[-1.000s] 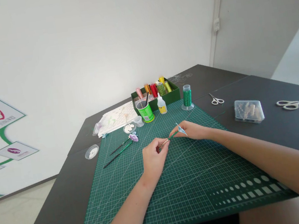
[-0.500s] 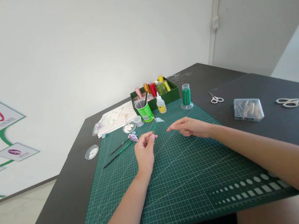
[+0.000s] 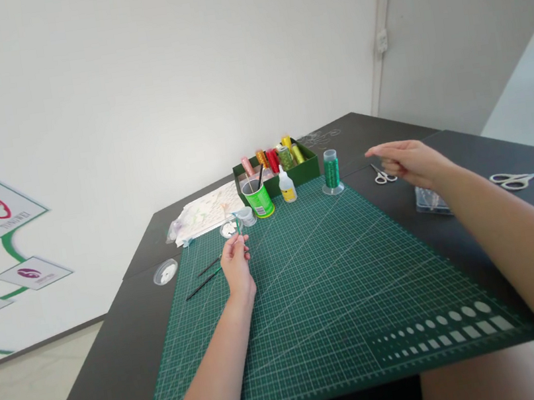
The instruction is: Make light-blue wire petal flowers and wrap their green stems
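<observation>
My left hand (image 3: 237,268) pinches a thin green flower stem (image 3: 238,225) with a pale tip, held upright over the left side of the green cutting mat (image 3: 322,299). It is next to two dark stems (image 3: 203,279) lying on the mat. My right hand (image 3: 406,160) hovers with fingers stretched out and nothing in them, above the dark table, just over the small white scissors (image 3: 384,176) and near the clear plastic box (image 3: 428,201).
A green box of thread spools (image 3: 276,165), a green cup (image 3: 259,199), a glue bottle (image 3: 287,185) and a green spool (image 3: 332,171) stand at the mat's far edge. Small dishes (image 3: 165,272) and papers (image 3: 203,213) lie left. Large scissors (image 3: 524,176) lie far right.
My right hand let go of the stem and moved right and away, to above the small scissors. My left hand carried the stem left toward the other stems.
</observation>
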Tool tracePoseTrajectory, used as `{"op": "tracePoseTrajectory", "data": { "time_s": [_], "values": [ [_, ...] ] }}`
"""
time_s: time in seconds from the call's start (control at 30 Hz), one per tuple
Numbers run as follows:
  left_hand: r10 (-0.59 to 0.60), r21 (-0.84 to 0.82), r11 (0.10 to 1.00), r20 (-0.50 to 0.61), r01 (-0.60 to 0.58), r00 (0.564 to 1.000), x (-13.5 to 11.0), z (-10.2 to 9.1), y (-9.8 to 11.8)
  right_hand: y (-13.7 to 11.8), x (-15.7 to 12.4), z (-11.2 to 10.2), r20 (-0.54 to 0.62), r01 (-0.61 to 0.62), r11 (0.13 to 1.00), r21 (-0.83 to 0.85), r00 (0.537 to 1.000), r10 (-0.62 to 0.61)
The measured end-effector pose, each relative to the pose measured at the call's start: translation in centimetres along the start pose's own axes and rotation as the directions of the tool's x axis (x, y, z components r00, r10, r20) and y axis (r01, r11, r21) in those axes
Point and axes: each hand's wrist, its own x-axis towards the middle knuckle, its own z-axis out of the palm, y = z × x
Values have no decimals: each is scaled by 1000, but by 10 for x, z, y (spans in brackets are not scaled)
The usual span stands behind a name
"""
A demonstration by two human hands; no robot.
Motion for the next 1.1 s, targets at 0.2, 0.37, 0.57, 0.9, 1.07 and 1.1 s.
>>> {"op": "tracePoseTrajectory", "data": {
  "time_s": [0.2, 0.37, 0.57, 0.9, 1.07, 1.1],
  "values": [
    [24, -30, 999, -7, -24, 1000, 5, -3, 1, -15, 2, -46, -185, 25, 999, 47, 983, -16],
    [14, -44, 999, -12, -14, 1000, 3, -1, 3, -19, -1, -67, -253, 30, 998, 55, 967, -15],
    [1, -97, 995, -75, -8, 997, 8, -5, 9, -9, 6, -71, -377, -48, 997, 58, 924, 66],
    [5, -148, 989, -138, -26, 990, 15, -10, 18, 0, 5, -89, -565, 82, 993, 83, 825, -21],
    [8, -126, 992, -172, -30, 985, 18, -12, 18, 5, 10, -106, -496, 159, 980, -118, 845, -197],
    [6, -125, 992, -176, -28, 984, 19, -12, 17, 5, 11, -109, -491, 175, 974, -144, 842, -224]
  ]
}}
